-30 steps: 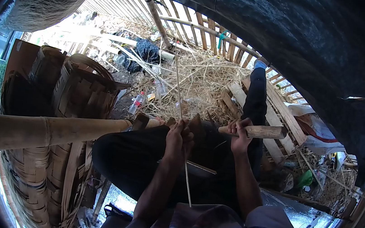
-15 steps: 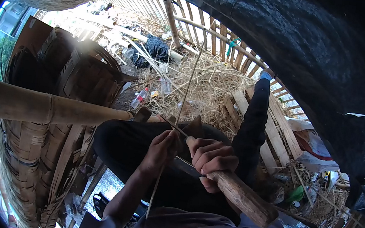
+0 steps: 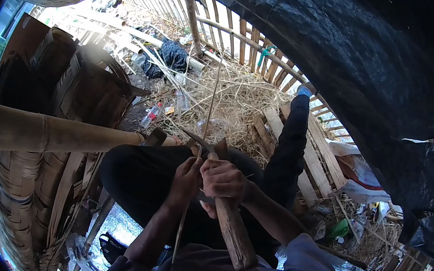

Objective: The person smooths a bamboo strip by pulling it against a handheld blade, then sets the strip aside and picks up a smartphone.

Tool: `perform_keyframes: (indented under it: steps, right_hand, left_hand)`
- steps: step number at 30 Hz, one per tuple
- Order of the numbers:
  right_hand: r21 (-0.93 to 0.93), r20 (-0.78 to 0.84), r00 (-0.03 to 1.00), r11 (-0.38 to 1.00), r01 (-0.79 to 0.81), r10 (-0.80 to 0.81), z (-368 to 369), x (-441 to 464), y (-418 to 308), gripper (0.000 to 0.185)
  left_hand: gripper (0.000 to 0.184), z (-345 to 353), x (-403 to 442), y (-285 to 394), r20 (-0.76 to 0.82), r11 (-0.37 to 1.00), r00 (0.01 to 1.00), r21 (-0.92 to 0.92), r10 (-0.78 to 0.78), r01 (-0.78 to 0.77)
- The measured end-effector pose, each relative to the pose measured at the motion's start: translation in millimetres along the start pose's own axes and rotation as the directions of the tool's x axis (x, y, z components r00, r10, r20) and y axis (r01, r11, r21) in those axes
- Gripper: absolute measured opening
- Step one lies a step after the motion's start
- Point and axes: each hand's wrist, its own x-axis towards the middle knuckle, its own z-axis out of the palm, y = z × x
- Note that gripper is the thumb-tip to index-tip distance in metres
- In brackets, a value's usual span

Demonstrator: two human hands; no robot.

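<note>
Presently in hand, by judgement: a knife stroke at a thin strip, the edge brought to it just beyond the fingers. Any further stroke appears to call for a firm left pinch, a controlled right wrist and fingertips clear of the edge.

Hands, two. Left hand (image 3: 184, 177): fingers closed in a pinch on the strip. Right hand (image 3: 224, 181): clenched around the wooden handle (image 3: 234, 235) of the knife, just beside the left.

Strip (image 3: 211, 108), one: slender, pale, running lengthwise through the left hand, far end over the straw heap, near end by the shirt.

Knife, one: blade (image 3: 196, 139) crossing the strip above the raised knee; whether it touches, cannot be told. Handle thick, its butt toward the shirt.

Bamboo pole (image 3: 86, 140), one, thick, lying across from the left.

Plastic bottle (image 3: 150, 116), one, on the ground.

Black plastic bag (image 3: 173, 56), one, beyond the bottle.

Green scrap (image 3: 339, 227), one, right side.

Straw heap (image 3: 244, 93), one; stalks past counting.

Slatted fence (image 3: 253, 48), one; slats too many to count surely.
</note>
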Motion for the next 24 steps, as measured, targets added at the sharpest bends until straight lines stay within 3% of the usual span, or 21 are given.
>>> perform_keyframes:
  steps: [5,8,10,12,13,16,17,21,22,23,24]
  right_hand:
    - [0.025,0.114,0.992,0.998,0.051,-0.054,12.1,7.9,-12.3,0.022]
    - [-0.106,0.112,0.993,0.994,-0.022,0.034,-5.5,-0.1,22.1,0.022]
    - [-0.104,0.088,0.995,0.994,-0.042,0.051,-14.2,-2.6,32.0,0.023]
    - [-0.016,0.015,1.0,1.0,-0.015,0.016,-13.9,-2.6,25.4,0.017]
    - [0.002,0.014,1.0,1.0,-0.015,0.015,-9.4,-0.3,12.7,0.016]
    - [0.051,0.056,0.998,0.998,0.024,-0.027,-7.1,0.7,8.8,0.016]
    - [0.021,0.053,0.998,0.999,-0.025,0.024,-13.0,0.5,16.5,0.015]
    - [-0.421,0.015,0.961,0.874,-0.243,0.275,-65.5,-50.5,79.4,0.023]
    - [-0.443,0.014,0.965,0.866,-0.23,0.263,-68.0,-68.4,83.7,0.023]
    - [-0.235,-0.257,0.863,0.838,-0.492,0.435,-64.4,-87.8,84.8,0.019]
    - [0.054,-0.458,0.647,0.745,-0.665,0.61,-53.7,-105.0,80.9,0.016]
  left_hand:
    - [0.02,-6.7,0.9,7.1,0.103,0.988,0.991,0.124,0.083,-0.095]
    - [0.02,3.8,-5.6,7.3,0.046,0.998,0.997,0.001,-0.056,0.056]
    - [0.019,6.2,-5.3,9.2,-0.039,0.997,0.996,0.02,-0.08,0.081]
    - [0.019,-4.0,-3.4,12.1,-0.007,0.99,0.99,-0.007,-0.141,0.14]
    - [0.019,0.2,-1.6,12.0,-0.065,0.995,0.993,-0.002,-0.103,0.103]
    - [0.02,3.5,0.7,17.7,-0.046,0.994,0.994,-0.041,-0.099,0.097]
    - [0.02,4.4,3.4,14.5,-0.055,0.992,0.991,-0.042,-0.122,0.12]
    - [0.019,6.2,-9.1,14.0,0.042,0.98,0.98,0.022,-0.197,0.196]
    - [0.019,8.2,-9.2,18.1,0.065,0.983,0.981,0.029,-0.184,0.183]
    - [0.018,9.9,-9.6,22.3,0.07,0.985,0.982,-0.004,-0.174,0.175]
    - [0.017,7.6,-13.7,25.8,0.067,0.984,0.982,-0.035,-0.175,0.177]
